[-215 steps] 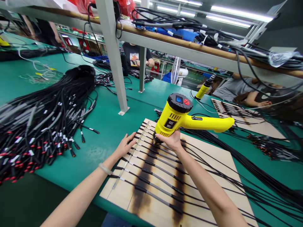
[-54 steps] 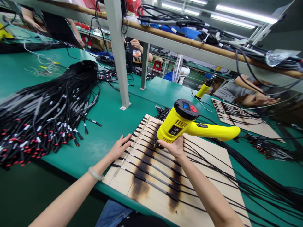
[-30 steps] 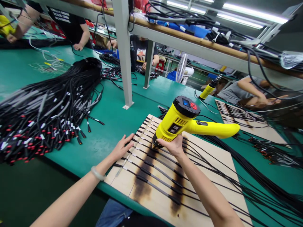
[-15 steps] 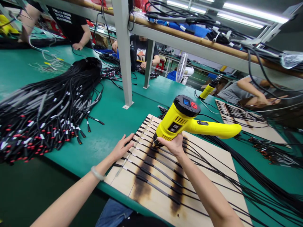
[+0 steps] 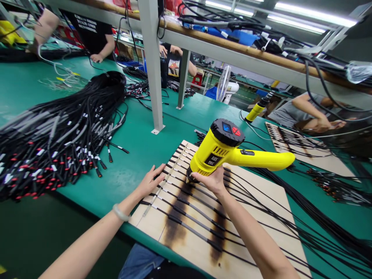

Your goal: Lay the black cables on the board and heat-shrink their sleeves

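Observation:
My right hand (image 5: pixel 213 179) grips a yellow heat gun (image 5: pixel 216 149) round the lower part of its barrel. The gun's nozzle points down at the cables, over a scorched stripe on a wooden board (image 5: pixel 261 186). Several black cables (image 5: pixel 197 226) with grey sleeve sections lie side by side across this board. My left hand (image 5: pixel 151 180) rests at the board's left edge, fingers stretched out over the cable ends. Close to those fingertips runs a thin clear strip (image 5: pixel 165 176) across the cables. Part of the cables is hidden under the gun and my right hand.
A big bundle of black cables with red tips (image 5: pixel 72 128) lies on the green table (image 5: pixel 128 190) at left. A grey post (image 5: pixel 152 69) carries a cable-laden shelf. Another heat gun (image 5: pixel 257 110) stands behind, beside a second cable board (image 5: pixel 314 149). Co-workers sit across and at right.
The heat gun has shifted slightly left and down in my right hand's grip. My left hand stays at the board's edge. A co-worker opposite has raised a hand.

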Action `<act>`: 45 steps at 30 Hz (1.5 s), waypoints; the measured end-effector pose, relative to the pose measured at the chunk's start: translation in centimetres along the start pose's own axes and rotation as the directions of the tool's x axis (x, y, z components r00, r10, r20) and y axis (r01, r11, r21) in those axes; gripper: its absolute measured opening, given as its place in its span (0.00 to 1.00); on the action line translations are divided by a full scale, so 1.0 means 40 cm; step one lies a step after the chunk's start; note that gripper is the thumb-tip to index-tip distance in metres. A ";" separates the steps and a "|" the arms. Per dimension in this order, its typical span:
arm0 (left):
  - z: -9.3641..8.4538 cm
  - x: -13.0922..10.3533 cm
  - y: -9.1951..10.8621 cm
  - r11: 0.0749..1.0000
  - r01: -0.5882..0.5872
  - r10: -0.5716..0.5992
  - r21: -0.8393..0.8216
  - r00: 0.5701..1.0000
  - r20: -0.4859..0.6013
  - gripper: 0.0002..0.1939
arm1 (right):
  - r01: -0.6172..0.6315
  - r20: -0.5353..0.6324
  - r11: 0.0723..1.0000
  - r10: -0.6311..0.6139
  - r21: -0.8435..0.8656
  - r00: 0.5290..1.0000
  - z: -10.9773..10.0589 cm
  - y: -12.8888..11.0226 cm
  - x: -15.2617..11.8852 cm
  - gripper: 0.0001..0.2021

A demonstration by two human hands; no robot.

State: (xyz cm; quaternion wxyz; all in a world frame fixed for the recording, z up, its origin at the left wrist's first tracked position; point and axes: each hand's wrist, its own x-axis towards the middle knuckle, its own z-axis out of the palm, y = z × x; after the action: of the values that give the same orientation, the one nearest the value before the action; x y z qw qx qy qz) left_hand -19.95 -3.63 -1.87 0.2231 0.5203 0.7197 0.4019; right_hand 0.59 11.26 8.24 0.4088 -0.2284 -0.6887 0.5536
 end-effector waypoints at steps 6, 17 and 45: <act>0.001 -0.001 -0.004 1.000 -0.013 0.013 0.011 1.000 0.000 0.43 | -0.003 0.007 1.000 0.003 0.017 1.000 -0.006 0.010 -0.001 0.25; -0.001 -0.001 -0.002 1.000 -0.013 0.012 0.018 1.000 0.017 0.46 | 0.017 -0.023 1.000 -0.016 0.019 1.000 0.005 0.007 -0.010 0.24; -0.001 0.000 -0.012 0.999 -0.031 0.030 0.022 0.999 0.017 0.43 | 0.044 0.011 0.997 -0.045 0.056 0.999 -0.010 0.015 -0.004 0.23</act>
State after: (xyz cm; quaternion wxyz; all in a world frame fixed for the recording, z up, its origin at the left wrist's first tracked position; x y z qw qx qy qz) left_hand -20.25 -3.69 -2.25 0.2170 0.5370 0.7142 0.3930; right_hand 0.93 11.55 7.65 0.4227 -0.1982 -0.6806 0.5647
